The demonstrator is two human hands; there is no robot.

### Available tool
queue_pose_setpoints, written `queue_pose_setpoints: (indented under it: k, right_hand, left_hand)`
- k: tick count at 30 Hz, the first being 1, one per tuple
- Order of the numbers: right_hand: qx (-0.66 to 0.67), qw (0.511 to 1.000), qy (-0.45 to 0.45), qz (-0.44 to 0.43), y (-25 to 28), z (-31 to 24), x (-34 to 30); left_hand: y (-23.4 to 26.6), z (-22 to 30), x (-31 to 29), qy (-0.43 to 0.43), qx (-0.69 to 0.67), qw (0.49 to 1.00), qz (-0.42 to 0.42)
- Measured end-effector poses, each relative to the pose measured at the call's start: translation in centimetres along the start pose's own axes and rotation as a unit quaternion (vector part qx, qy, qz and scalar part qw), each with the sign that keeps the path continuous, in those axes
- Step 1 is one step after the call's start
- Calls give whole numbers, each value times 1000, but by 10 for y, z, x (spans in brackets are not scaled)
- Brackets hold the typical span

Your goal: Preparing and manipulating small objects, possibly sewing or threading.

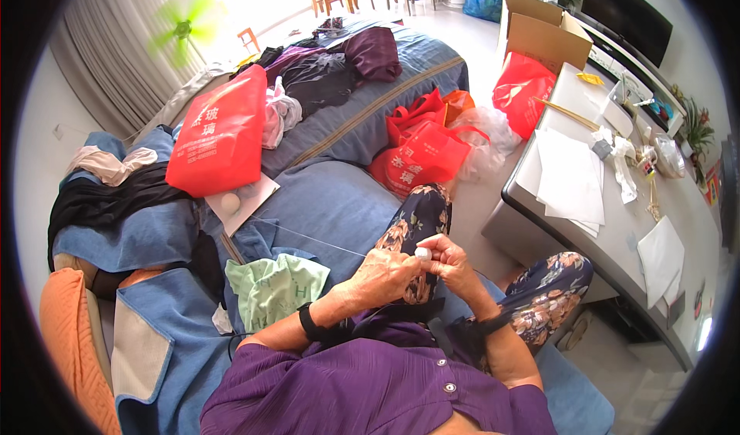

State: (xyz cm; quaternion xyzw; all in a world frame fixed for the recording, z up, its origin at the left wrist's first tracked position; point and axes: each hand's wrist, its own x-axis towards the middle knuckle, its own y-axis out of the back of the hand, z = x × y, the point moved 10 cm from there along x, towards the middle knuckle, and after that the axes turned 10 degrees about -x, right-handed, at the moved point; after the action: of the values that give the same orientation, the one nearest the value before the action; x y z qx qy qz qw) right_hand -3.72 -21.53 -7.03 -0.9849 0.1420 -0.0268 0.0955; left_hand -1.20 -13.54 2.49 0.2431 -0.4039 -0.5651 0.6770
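Observation:
Over my lap, my two hands meet with their fingers nearly touching. My right hand (pixel 450 265) is closed, with thumb and fingertips round a small white ball (pixel 422 254) that looks like wound thread. Closed in a pinch, my left hand (pixel 385 275) sits just left of it. A thin white thread (pixel 316 242) stretches up and left from my left hand toward a larger pale ball (pixel 230 203). That ball rests on a white sheet (pixel 254 207) on the blue sofa. What lies between the left fingertips is partly hidden.
A red bag (pixel 220 130) stands behind the pale ball. A light green cloth (pixel 274 290) lies left of my forearm. More red bags (pixel 424 146) and a clear plastic bag (pixel 493 138) are ahead. At right, a grey table (pixel 532 165) holds papers (pixel 570 177) and a cardboard box (pixel 543 30).

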Motion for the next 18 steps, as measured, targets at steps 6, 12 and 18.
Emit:
queue_pose_setpoints:
  k: [6,12,18]
  right_hand:
    - [-166,984,57,-41,-13,-10,-2]
    - [38,995,-37,-84,-27,-13,-8]
    - [124,990,27,-65,-14,-31,-7]
  left_hand:
    - [30,-10,4,-31,94,991,92]
    - [26,-45,-5,67,1,989,135]
    - [0,-49,-15,90,-74,987,108]
